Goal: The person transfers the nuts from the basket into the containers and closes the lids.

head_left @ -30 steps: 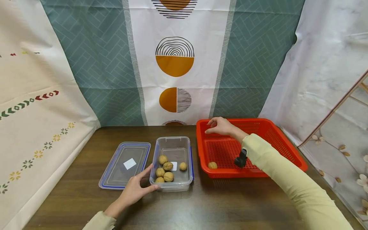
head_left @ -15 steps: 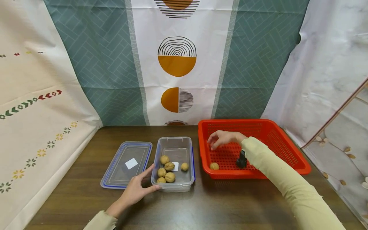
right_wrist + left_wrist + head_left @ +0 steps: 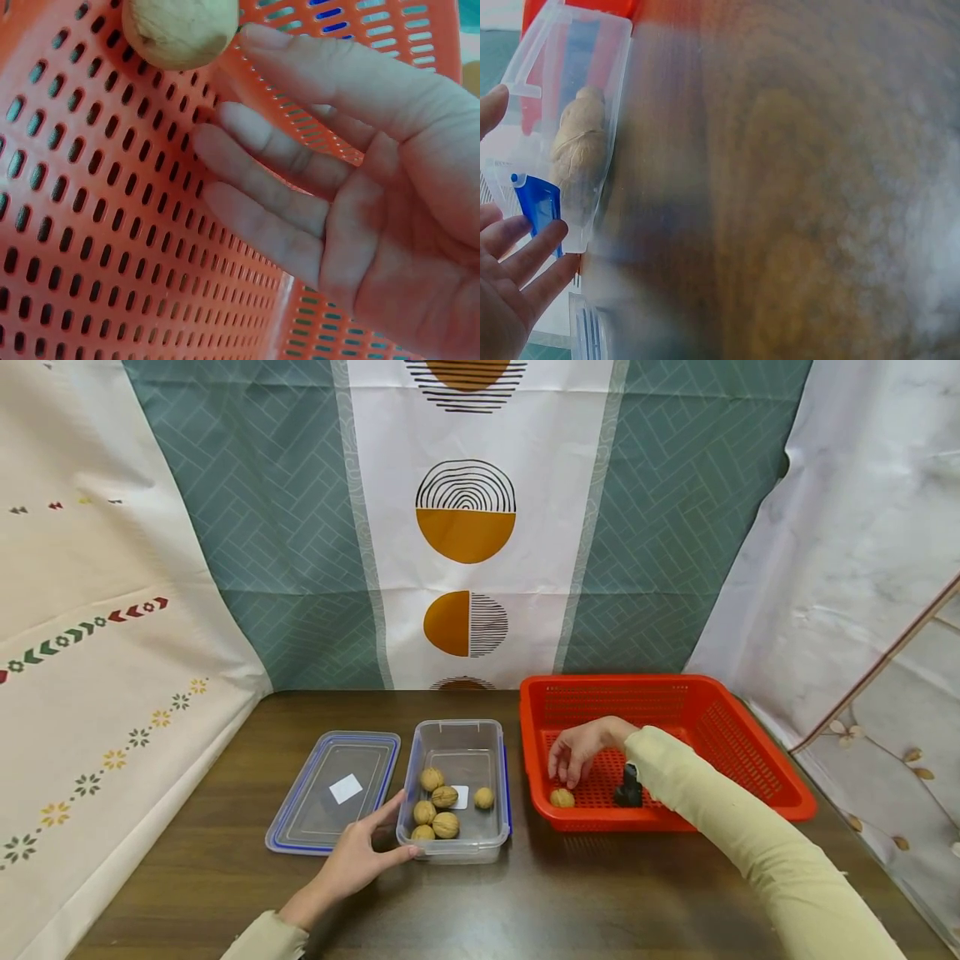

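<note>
Having dropped lower, the right hand point(image 3: 576, 753) is apparently reaching, grip spread, for 1 walnut point(image 3: 562, 798) in the red basket point(image 3: 738, 743), while the left hand point(image 3: 360, 858), fingers spread, is steadying the box point(image 3: 480, 763), the next move seemingly needing a pinch.

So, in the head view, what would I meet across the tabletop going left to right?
Flat lid → clear container with walnuts inside → red basket with a lone walnut near its front left corner.
</note>
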Action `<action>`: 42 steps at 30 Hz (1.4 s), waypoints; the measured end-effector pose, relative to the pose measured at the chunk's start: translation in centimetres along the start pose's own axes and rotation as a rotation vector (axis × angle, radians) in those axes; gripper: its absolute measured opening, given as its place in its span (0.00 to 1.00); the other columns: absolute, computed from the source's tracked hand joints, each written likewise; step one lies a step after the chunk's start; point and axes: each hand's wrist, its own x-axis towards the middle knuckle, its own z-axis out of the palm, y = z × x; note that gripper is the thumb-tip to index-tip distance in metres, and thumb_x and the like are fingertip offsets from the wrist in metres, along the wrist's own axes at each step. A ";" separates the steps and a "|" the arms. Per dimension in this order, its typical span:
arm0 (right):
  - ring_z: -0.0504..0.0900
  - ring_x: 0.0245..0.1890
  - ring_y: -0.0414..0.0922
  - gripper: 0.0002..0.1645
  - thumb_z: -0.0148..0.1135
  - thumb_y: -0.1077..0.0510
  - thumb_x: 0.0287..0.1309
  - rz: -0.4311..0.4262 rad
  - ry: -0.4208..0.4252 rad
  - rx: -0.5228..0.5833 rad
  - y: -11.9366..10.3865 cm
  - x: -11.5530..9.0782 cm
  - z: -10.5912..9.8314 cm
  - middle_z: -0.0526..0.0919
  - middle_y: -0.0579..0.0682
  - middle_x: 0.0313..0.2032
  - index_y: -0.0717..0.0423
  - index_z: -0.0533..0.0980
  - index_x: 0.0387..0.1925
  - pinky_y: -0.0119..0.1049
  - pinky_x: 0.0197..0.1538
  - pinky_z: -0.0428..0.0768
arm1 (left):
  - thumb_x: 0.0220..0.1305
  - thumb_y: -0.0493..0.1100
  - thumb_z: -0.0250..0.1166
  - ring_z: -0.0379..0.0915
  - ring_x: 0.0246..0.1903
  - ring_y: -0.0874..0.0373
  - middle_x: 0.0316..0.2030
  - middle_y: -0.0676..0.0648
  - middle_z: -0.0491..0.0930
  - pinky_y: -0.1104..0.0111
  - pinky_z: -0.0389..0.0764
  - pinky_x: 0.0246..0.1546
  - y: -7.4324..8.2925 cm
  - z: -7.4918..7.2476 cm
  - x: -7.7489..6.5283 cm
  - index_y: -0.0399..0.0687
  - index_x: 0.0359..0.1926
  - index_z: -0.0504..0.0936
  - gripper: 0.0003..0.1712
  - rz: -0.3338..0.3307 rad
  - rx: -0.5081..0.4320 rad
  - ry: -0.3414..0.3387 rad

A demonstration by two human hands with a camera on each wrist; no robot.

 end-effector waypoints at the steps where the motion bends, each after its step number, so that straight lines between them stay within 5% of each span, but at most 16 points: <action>1: 0.77 0.29 0.38 0.20 0.62 0.69 0.49 0.006 -0.002 -0.016 -0.1 0.0 0.1 0.79 0.49 0.31 0.66 0.73 0.46 0.35 0.41 0.79 | 0.47 0.53 0.70 0.76 0.44 0.49 0.59 0.43 0.68 0.54 0.74 0.47 0.0 0.0 0.0 0.48 0.65 0.63 0.45 0.001 0.001 0.000; 6: 0.79 0.29 0.39 0.16 0.61 0.69 0.49 0.044 -0.023 -0.073 -0.6 0.2 0.5 0.81 0.49 0.31 0.61 0.75 0.43 0.42 0.46 0.78 | 0.47 0.52 0.70 0.77 0.44 0.49 0.59 0.43 0.68 0.54 0.74 0.47 0.2 -0.1 0.1 0.48 0.65 0.63 0.45 0.004 -0.002 -0.001; 25: 0.79 0.30 0.37 0.17 0.60 0.69 0.50 0.010 -0.100 -0.066 0.2 1.1 0.5 0.82 0.45 0.30 0.61 0.78 0.45 0.34 0.41 0.80 | 0.48 0.53 0.70 0.76 0.46 0.49 0.60 0.43 0.67 0.55 0.74 0.47 0.2 0.0 0.0 0.49 0.65 0.62 0.45 -0.010 -0.008 -0.009; 42: 0.80 0.31 0.39 0.17 0.62 0.66 0.50 -0.019 0.079 -0.004 0.3 -1.1 -1.5 0.83 0.48 0.31 0.63 0.77 0.45 0.37 0.43 0.79 | 0.48 0.53 0.70 0.76 0.45 0.49 0.60 0.42 0.67 0.53 0.74 0.47 -0.1 0.0 0.1 0.50 0.66 0.61 0.45 -0.014 -0.006 -0.013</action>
